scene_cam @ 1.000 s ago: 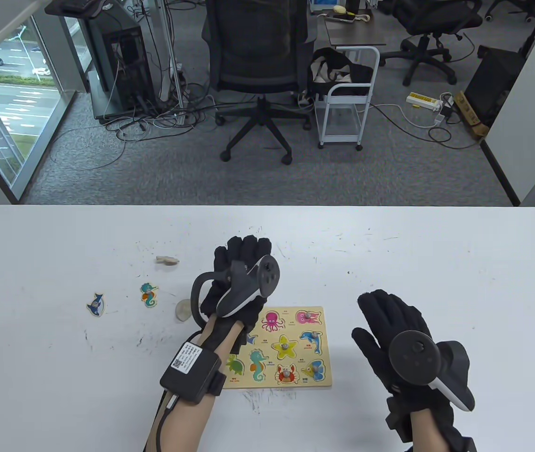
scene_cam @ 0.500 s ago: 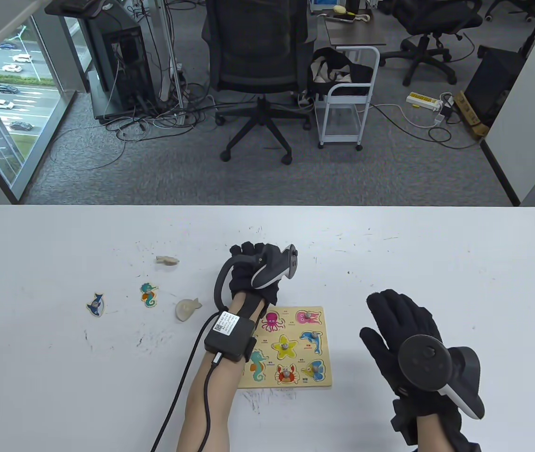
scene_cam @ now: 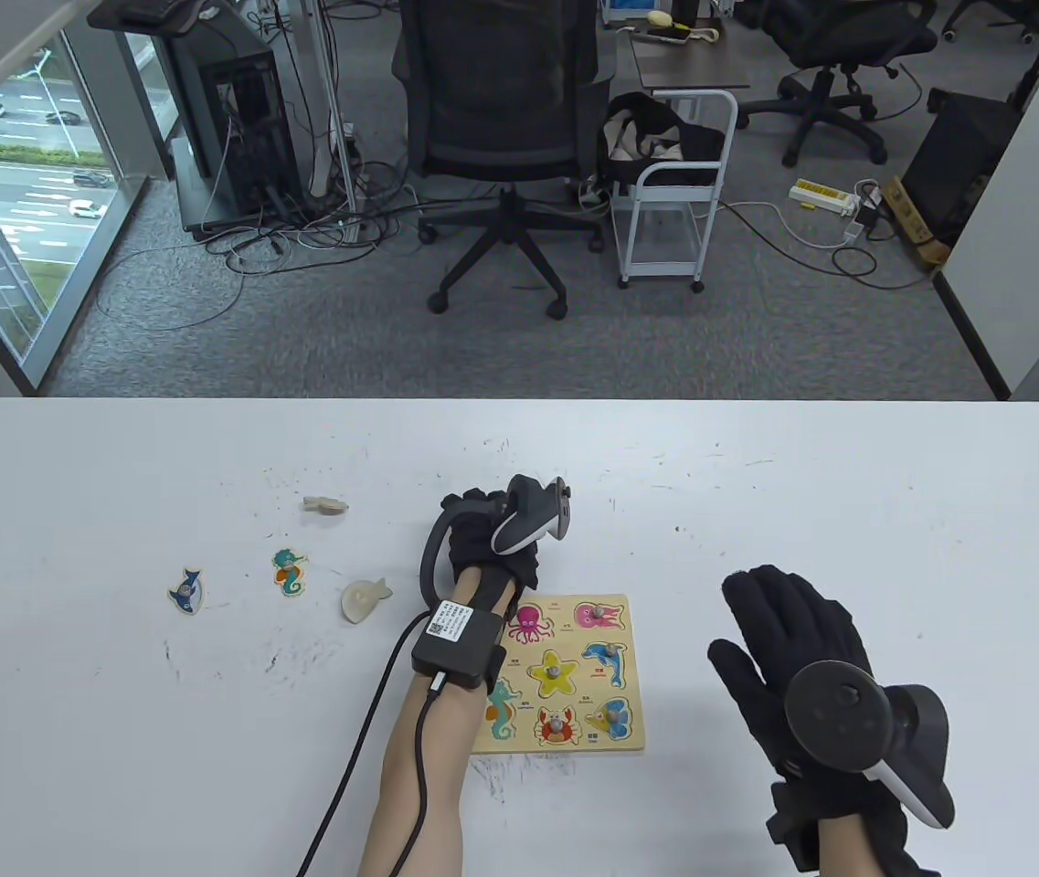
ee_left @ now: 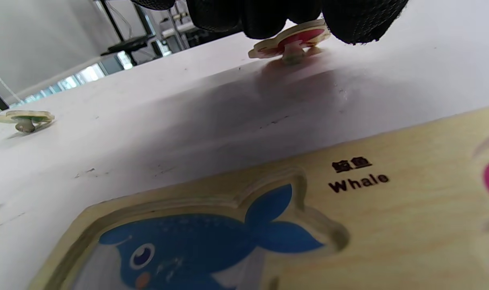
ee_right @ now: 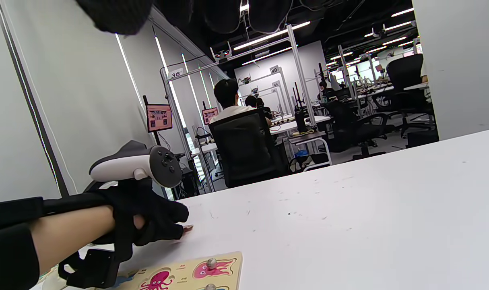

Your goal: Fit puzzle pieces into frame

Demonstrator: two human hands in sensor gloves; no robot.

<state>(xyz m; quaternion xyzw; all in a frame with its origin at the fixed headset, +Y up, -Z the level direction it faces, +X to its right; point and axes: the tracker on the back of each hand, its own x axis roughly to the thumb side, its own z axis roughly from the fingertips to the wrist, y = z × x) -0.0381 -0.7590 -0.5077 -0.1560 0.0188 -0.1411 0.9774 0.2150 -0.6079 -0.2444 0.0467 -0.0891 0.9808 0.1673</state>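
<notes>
The wooden puzzle frame lies on the white table with several sea-animal pieces in it. Its whale slot holds no piece. My left hand reaches past the frame's far left corner, fingers curled down onto the table. In the left wrist view its fingers grip a red-faced puzzle piece turned knob-down, the knob touching the table. My right hand hovers right of the frame, fingers straight, holding nothing.
Loose pieces lie left of the frame: a blue whale, a seahorse, a face-down fish and another face-down piece. Office chairs and a white cart stand beyond the table's far edge.
My left hand moved forward from above the frame's left side, turned over and came down onto the table beyond it, uncovering the face-down fish. My right hand drifted slightly back and to the right.
</notes>
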